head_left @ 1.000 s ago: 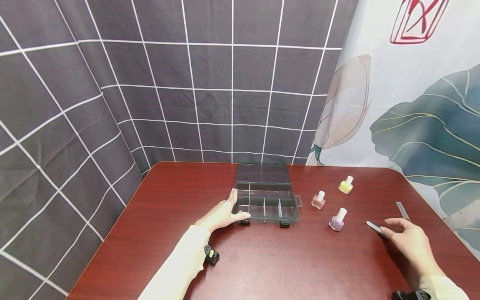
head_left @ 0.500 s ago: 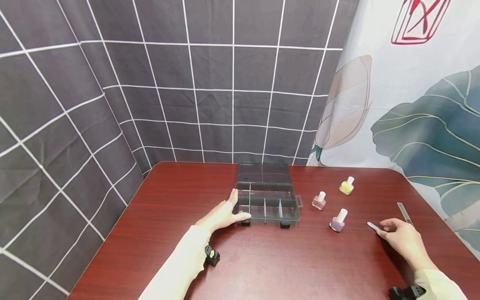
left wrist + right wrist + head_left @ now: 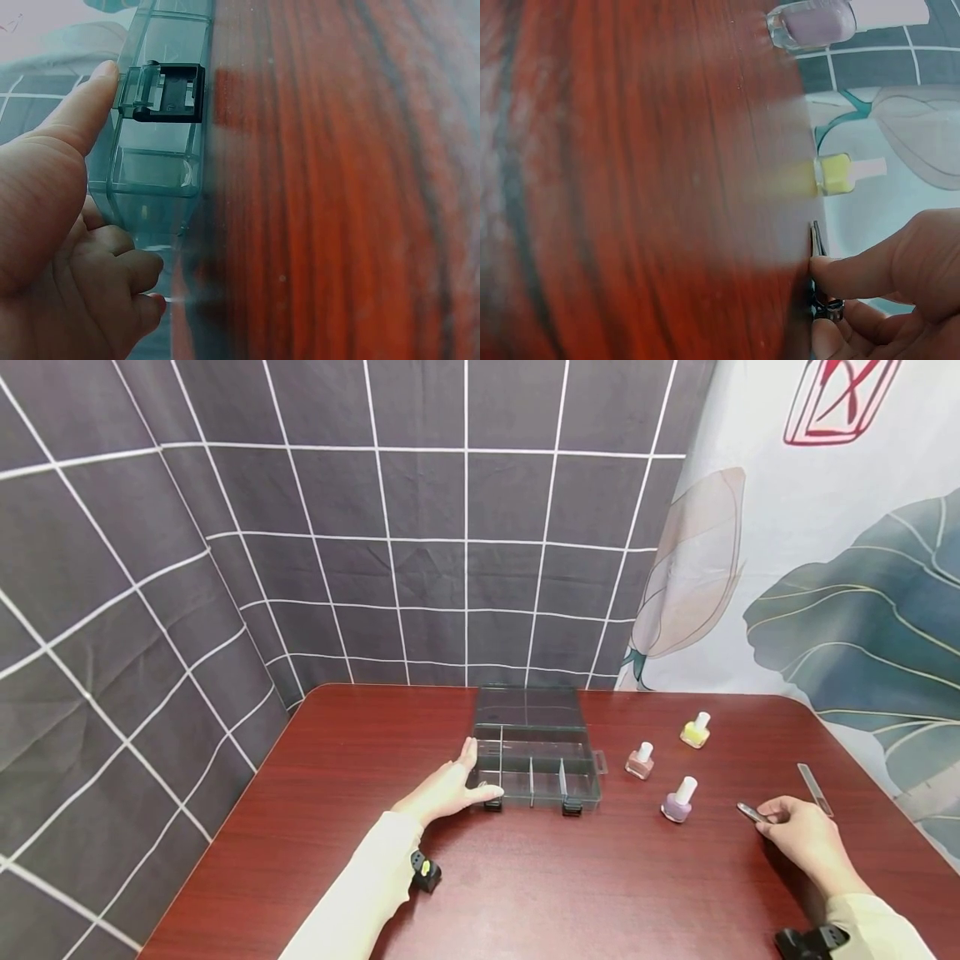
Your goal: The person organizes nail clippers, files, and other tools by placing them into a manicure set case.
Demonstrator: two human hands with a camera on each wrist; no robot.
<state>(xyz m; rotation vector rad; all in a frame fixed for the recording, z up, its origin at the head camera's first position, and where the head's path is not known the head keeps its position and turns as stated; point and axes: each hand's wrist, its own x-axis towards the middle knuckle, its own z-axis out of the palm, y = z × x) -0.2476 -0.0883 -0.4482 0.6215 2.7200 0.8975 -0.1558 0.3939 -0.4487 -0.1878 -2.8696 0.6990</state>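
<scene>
A clear plastic divided storage box (image 3: 540,787) lies on the table with its lid leaning back. My left hand (image 3: 447,787) grips its front left corner, thumb at the front rim by a black latch (image 3: 171,93) and fingers along the left side. At the right, my right hand (image 3: 808,837) pinches a metal nail clipper (image 3: 752,813) between thumb and fingers, low at the table surface. In the right wrist view the clipper's lever (image 3: 817,238) pokes out past the thumb, and the fingers partly cover the rest.
Nail polish bottles stand between box and right hand: pink (image 3: 640,762), yellow (image 3: 696,731) and purple (image 3: 678,802). A flat nail file (image 3: 814,789) lies just beyond the right hand. Dark grid-patterned cloth (image 3: 420,568) hangs behind the table (image 3: 570,885).
My right hand has shifted slightly left and its fingers have curled in on the nail clipper. More of the nail file shows now. The left hand stays at the box.
</scene>
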